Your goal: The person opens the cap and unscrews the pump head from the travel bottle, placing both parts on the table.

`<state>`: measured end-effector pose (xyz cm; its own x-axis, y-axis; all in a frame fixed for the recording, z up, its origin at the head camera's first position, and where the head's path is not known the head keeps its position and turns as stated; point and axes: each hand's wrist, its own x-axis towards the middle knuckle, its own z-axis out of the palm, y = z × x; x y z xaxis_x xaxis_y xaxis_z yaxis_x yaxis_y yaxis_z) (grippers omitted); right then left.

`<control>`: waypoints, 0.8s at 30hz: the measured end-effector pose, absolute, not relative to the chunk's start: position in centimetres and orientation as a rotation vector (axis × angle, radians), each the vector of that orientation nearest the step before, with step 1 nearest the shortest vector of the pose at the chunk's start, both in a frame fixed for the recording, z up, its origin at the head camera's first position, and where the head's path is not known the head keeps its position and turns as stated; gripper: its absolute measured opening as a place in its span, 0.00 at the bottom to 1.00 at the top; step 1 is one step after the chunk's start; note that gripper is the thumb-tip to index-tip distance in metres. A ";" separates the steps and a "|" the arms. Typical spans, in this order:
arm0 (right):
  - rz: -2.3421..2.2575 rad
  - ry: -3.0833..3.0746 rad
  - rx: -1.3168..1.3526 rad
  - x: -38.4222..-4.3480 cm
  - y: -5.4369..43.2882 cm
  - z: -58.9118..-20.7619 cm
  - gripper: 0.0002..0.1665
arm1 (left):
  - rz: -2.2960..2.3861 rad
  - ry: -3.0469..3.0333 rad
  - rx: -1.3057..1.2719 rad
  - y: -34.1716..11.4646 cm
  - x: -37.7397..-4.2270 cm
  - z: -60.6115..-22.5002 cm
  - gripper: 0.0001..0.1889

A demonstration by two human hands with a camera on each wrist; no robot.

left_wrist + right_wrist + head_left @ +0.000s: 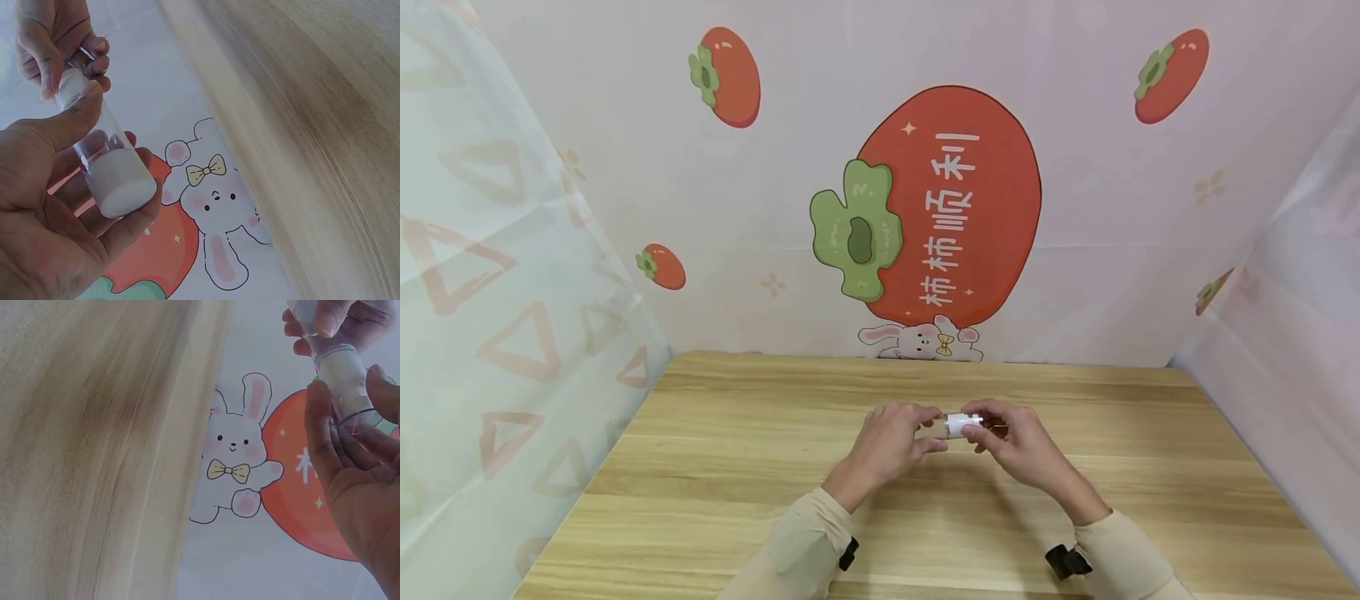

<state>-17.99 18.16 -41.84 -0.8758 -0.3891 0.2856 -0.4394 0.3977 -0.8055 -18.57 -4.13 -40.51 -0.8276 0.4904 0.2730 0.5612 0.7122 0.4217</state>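
Observation:
Held level over the table, a small clear cylindrical bottle spans the space between both hands. One end of the bottle is filled with opaque white, with see-through wall above it. My left hand holds this end, thumb along one side and fingers curled behind. At the other end is a white section inside a clear sleeve with a round rim. Fingers and thumb of my right hand grip that end from either side. The right fingers partly hide it in the head view.
Below the hands lies a wood-grain table. Behind it stands a pale backdrop printed with persimmons and a rabbit, and patterned cloth hangs at the left side. Each sleeve has a black strap near the wrist.

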 end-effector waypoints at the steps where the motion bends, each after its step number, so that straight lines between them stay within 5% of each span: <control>1: 1.509 -2.586 0.777 -18.0 18.2 -41.8 0.11 | -0.758 -2.778 -0.860 -4.1 -18.6 -40.5 0.18; 24: 1.506 -2.547 0.756 -18.1 18.5 -41.7 0.11 | -0.763 -2.764 -0.842 -3.9 -18.3 -40.2 0.19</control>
